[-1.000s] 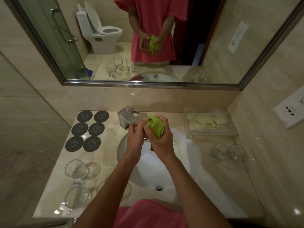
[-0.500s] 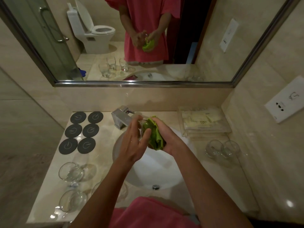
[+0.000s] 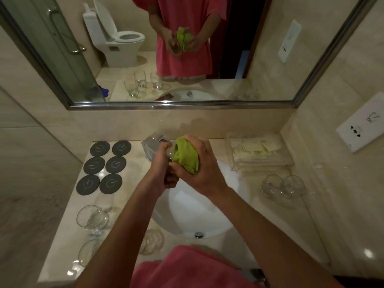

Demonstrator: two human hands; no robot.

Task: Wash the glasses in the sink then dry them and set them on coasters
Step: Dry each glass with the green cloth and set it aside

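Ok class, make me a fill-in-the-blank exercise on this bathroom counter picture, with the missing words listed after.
1. The right hand grips a cloth coloured ____.
2. The dark coasters number ____.
3. The left hand holds a ____ over the sink.
4. No glass stands on a ____ yet.

Missing words: green; six; glass; coaster

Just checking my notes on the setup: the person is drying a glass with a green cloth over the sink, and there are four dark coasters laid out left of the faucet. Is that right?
Not quite. The head view shows six dark coasters, in two columns of three, not four. The rest holds: the right hand works the green cloth at the glass gripped by the left hand, over the sink, with the coasters left of the faucet.
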